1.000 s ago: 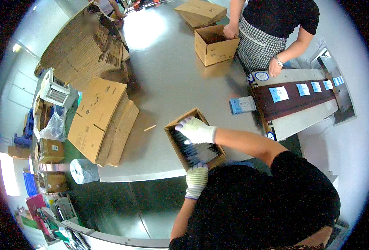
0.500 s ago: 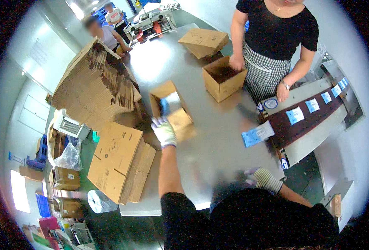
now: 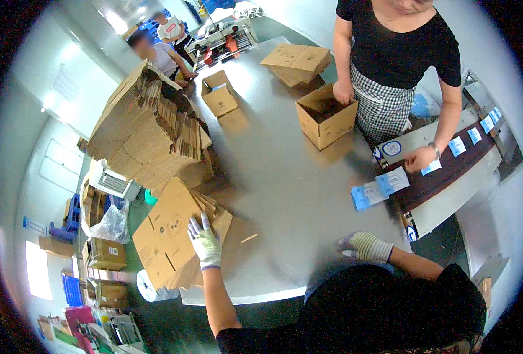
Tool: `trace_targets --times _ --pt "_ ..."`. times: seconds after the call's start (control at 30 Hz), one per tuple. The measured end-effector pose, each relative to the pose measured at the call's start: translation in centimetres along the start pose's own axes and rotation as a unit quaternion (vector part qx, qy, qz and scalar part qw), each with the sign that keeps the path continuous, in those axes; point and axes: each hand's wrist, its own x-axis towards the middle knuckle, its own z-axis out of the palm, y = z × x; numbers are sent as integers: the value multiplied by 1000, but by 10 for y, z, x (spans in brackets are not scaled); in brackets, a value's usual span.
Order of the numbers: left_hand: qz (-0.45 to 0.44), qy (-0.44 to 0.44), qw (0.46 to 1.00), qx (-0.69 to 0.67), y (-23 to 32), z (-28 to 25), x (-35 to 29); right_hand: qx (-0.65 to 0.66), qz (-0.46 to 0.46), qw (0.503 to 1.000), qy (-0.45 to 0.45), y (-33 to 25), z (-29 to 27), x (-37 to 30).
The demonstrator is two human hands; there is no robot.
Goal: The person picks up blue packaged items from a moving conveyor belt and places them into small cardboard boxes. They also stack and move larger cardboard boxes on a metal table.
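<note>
My left hand [image 3: 204,242], in a white glove with purple fingertips, lies with fingers spread on a fanned stack of flattened cardboard boxes [image 3: 166,224] at the left of the table. My right hand [image 3: 368,245], in a striped glove, rests over the near right part of the table, its fingers loosely bent and slightly apart, with nothing visible in them. Beyond it, two blue-and-white packets [image 3: 369,195] overlap at the conveyor's end. An open cardboard box [image 3: 221,101] with a bit of blue and white inside stands at the far left of the metal table [image 3: 285,194].
Across the table a person [image 3: 400,53] holds an open box [image 3: 327,121] and reaches to a packet on the conveyor [image 3: 456,165], which carries several packets. A tall pile of flattened boxes [image 3: 155,130] rises at the left. More flat boxes [image 3: 297,59] and a machine [image 3: 223,41] lie beyond.
The box with packets now stands farther away. My left hand has moved from it to the flattened boxes, whose top ones have shifted. A second packet lies on the first at the conveyor's end.
</note>
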Motion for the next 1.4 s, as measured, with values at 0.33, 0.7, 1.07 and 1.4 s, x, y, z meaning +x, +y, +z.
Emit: trace_targets --times 0.33,0.7,1.07,1.4 --pt "241 121 948 -166 108 -227 -131 -154 -232 896 345 -116 -98 -13" --pt "-138 277 850 -427 105 -170 -150 236 -88 918 308 -68 -112 -79" --pt "-294 121 535 -783 161 -133 -168 469 95 806 350 16 -49 -59" --pt "-300 100 562 -765 140 -105 -198 473 111 823 295 7 -16 -29"
